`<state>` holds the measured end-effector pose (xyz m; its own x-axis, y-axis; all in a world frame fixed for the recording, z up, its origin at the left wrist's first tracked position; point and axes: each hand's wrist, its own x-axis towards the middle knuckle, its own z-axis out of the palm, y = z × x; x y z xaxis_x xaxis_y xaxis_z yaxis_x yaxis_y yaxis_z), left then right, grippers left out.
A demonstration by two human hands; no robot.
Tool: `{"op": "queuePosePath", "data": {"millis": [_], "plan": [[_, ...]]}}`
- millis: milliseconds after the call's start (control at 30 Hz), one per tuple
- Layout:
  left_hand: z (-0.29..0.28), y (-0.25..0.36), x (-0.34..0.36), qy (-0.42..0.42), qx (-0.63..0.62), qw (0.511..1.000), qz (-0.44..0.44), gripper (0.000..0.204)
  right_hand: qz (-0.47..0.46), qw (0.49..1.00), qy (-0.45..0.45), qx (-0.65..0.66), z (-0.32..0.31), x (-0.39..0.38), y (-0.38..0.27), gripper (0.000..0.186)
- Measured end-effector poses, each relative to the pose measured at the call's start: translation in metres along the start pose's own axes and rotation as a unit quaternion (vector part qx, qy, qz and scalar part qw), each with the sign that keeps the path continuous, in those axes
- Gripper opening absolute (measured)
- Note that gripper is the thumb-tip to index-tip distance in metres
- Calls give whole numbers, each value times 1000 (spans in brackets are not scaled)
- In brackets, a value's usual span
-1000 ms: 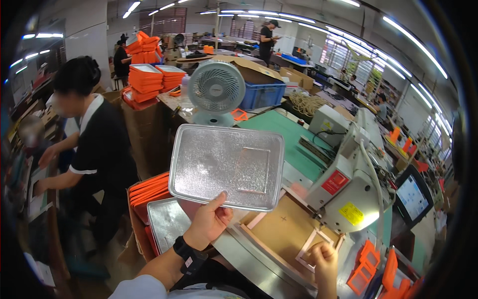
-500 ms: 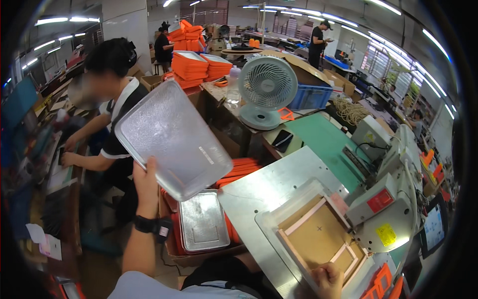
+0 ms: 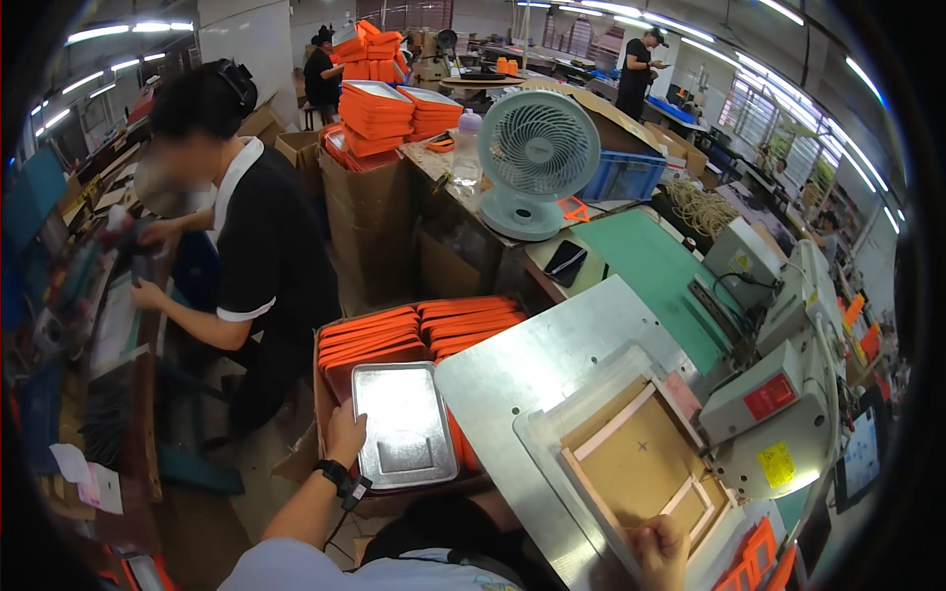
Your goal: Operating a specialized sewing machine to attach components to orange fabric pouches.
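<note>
A shiny silver, tray-like rectangular panel [image 3: 406,424] with rounded corners lies face up in an open cardboard box. My left hand [image 3: 345,435], a black band on its wrist, is at the panel's left edge, its fingers curled against the rim and partly hidden. My right hand [image 3: 658,545] is closed at the near side of a wooden frame fixture [image 3: 616,428]. Whatever its fingers hold, if anything, cannot be made out. The fixture sits on the metal plate [image 3: 527,360] of a machine, with a tan board inside its pinkish wooden strips.
Stacked orange pieces [image 3: 370,340] fill the box behind the panel. Right of the plate stand grey machine housings [image 3: 754,394] and a screen [image 3: 859,453]. A fan [image 3: 537,148] and phone [image 3: 565,262] are beyond. A co-worker [image 3: 276,227] works at the left.
My left hand has lowered the raised silver panel into the box, onto the spot where another panel was showing. The co-worker's hands have shifted. My right hand has stayed almost in place.
</note>
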<state>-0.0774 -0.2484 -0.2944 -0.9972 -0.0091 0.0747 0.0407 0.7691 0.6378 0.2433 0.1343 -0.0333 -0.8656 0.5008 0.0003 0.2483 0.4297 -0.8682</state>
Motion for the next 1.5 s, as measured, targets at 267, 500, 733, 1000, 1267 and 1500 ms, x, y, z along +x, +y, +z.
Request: {"op": "queuePosePath", "data": {"millis": [267,500,733,1000,1267,1500], "plan": [[-25,32,29,-118,169,978,-14,80,-65,993,53,-79,10,-6,-11,3],[-138,244,-10,75,-251,919,294,16,-218,956,84,-179,7,11,-4,10],[-72,423,-97,-505,-58,579,638,71,-229,948,96,-200,-9,-2,-7,12],[45,462,-103,-671,-51,429,603,17,-204,964,134,-108,-24,-2,7,15],[32,453,-55,-772,-109,608,146,25,92,948,136,-272,-138,-119,17,42],[51,446,-50,-771,-309,556,-18,23,226,892,183,-347,-193,-157,75,57]]}}
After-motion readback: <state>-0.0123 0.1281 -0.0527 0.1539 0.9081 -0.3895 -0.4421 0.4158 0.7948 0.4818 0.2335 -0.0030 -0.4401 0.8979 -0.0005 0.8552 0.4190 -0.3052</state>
